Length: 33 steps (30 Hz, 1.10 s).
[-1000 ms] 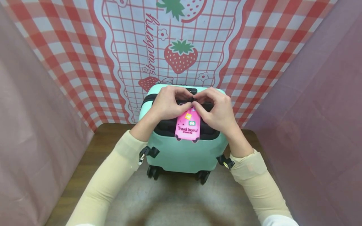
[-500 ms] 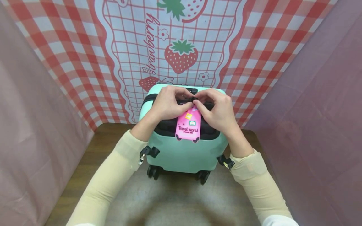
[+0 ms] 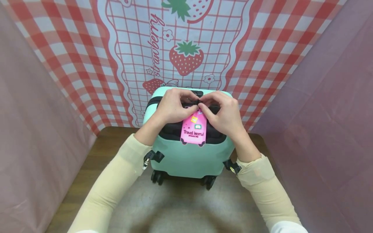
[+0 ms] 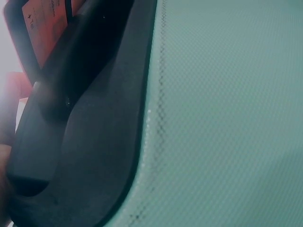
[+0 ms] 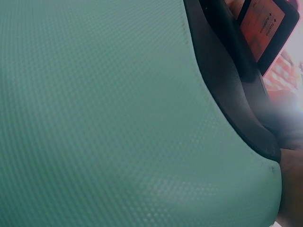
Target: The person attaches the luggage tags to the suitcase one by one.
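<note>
A mint green suitcase (image 3: 192, 161) stands upright with a black handle panel on top. Over that panel lies a pink luggage tag (image 3: 193, 132) printed "Travel World". At the tag's upper end, the thumb and fingers of my left hand (image 3: 175, 105) pinch its small black strap (image 3: 198, 101). My right hand (image 3: 225, 111) pinches the same strap from the other side, fingertips nearly meeting. How the strap runs between the fingers is hidden. Both wrist views show mostly the suitcase shell (image 4: 227, 113), plus the tag's back with an address card (image 5: 262, 28).
The suitcase's black wheels (image 3: 157, 177) rest on a wooden tabletop (image 3: 87, 174). Behind it hangs a red-checked strawberry cloth (image 3: 186, 60). Pinkish curtains (image 3: 320, 129) close off both sides.
The right thumb shifts slightly at the strap, and the tag sways a little. Otherwise hands and suitcase keep their places.
</note>
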Motion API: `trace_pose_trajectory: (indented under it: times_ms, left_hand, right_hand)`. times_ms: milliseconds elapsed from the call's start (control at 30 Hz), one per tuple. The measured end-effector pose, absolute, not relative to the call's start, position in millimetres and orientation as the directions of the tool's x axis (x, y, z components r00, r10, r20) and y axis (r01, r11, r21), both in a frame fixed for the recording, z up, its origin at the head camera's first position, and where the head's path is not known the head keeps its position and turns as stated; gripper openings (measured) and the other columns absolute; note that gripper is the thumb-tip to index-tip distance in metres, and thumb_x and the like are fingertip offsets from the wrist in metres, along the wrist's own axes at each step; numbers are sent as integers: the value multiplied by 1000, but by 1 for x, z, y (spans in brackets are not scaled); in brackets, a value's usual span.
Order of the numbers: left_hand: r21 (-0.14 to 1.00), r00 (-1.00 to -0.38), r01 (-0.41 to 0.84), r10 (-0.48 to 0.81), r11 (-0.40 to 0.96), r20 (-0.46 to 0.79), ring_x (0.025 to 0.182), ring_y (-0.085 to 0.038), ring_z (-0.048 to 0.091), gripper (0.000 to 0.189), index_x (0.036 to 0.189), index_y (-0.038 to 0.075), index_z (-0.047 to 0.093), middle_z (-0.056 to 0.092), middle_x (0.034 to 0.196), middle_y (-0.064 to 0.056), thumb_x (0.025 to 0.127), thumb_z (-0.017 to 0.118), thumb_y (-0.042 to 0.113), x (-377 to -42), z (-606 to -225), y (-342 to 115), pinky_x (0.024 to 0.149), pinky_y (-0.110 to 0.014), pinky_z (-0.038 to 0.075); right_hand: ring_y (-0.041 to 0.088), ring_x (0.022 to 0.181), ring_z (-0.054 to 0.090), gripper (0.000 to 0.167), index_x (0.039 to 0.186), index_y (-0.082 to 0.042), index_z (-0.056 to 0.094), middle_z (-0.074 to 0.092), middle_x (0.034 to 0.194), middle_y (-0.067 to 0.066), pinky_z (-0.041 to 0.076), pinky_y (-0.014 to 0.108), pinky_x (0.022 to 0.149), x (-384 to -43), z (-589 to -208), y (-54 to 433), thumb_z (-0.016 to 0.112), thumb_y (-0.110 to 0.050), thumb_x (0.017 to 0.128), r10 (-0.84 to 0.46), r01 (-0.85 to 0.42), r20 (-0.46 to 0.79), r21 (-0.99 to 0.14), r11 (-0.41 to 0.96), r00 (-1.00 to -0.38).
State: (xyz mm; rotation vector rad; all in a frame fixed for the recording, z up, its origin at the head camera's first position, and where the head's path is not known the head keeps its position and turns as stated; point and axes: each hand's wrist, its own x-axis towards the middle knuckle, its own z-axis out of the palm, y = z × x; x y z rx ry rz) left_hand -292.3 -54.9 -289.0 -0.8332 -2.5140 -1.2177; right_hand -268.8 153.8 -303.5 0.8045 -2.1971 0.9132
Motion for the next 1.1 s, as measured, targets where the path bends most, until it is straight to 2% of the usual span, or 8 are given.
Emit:
trace_pose_trajectory:
  times_ms: [167,667,1100]
  left_hand:
    - [639,-802,596,399,486,444,94,-17,79,24,112,10,82,82,105,-6,91,80,21,-293,-290,-55,88,-37,61]
    - [637,-802,597,396,489,447,95,-17,79,26,112,9,82,82,106,-6,91,81,24,-292,-289,-54,89,-36,62]
    - [647,-811,584,386,491,439,98,-18,79,26,114,9,81,82,108,-7,92,81,23,-293,-290,-54,91,-37,61]
  right_hand:
    - [23,91,75,27,113,-3,76,78,102,12,64,44,88,-269,-304,155,85,-16,91,-308,-730,724,-381,568,-617]
    - [26,91,74,21,111,-4,78,77,103,12,62,45,84,-270,-302,154,82,-16,95,-294,-692,701,-385,611,-650]
    - [25,89,71,20,110,-1,73,74,100,13,63,45,86,-272,-303,153,80,-13,95,-308,-713,713,-372,595,-630]
